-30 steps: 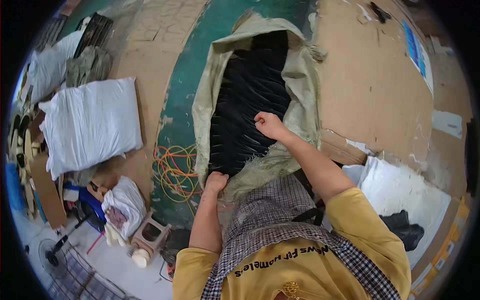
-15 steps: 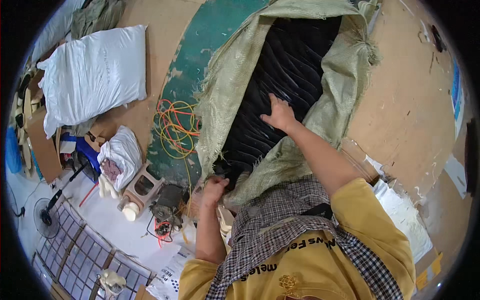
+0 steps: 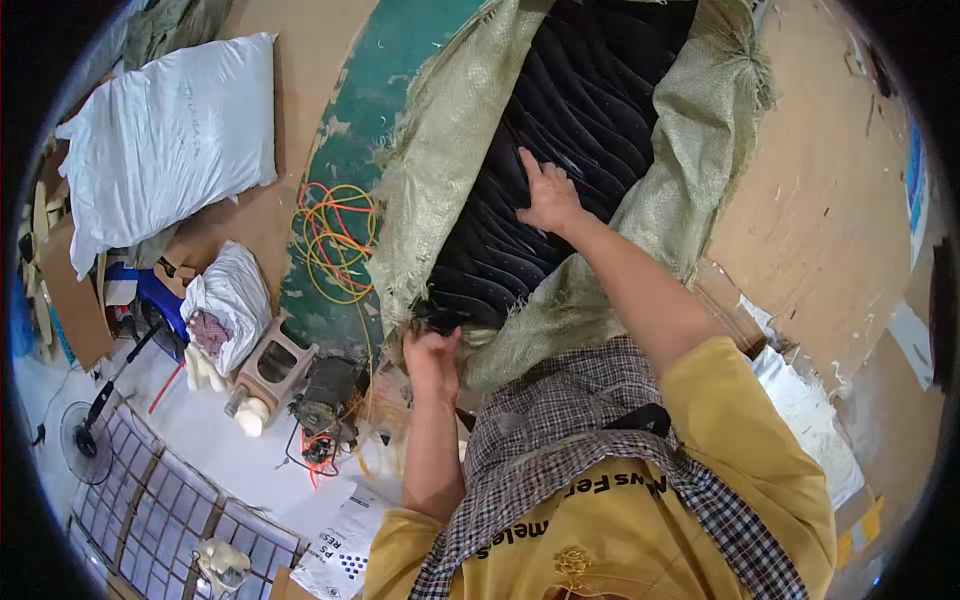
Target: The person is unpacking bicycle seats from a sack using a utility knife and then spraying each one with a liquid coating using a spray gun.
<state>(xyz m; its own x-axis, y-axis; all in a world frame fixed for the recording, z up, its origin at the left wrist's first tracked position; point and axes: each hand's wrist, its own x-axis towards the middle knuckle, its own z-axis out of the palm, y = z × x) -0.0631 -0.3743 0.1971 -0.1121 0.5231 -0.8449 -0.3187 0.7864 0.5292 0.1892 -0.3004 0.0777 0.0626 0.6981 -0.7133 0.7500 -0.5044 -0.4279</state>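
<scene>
Black, ribbed pieces point(image 3: 590, 150) lay stacked in overlapping rows inside a torn-open sack of greenish woven plastic point(image 3: 440, 170), which rested on a teal-painted strip of floor point(image 3: 350, 130) between bare brown cardboard sheets point(image 3: 830, 200). The person's right hand point(image 3: 548, 196) lay flat on the stack near its middle, fingers spread and pressing down on the black rows. The left hand point(image 3: 432, 358) was closed in a fist at the sack's near edge, gripping the frayed weave where the black stack ended; whether it also pinched a black piece could not be told. Just left of the sack, on the teal strip, lay a loose coil of orange and yellow wire point(image 3: 335, 240). Farther left, a full white sack point(image 3: 170, 140) lay on cardboard, and nearer the person a small white bag point(image 3: 228, 300) sat open beside a pale hollow block point(image 3: 275, 368). A small dark motor-like device point(image 3: 325, 395) with red leads stood on the white floor near the left forearm. A standing fan point(image 3: 88, 438) and a wire grid panel point(image 3: 170, 500) occupied the lower left corner.
</scene>
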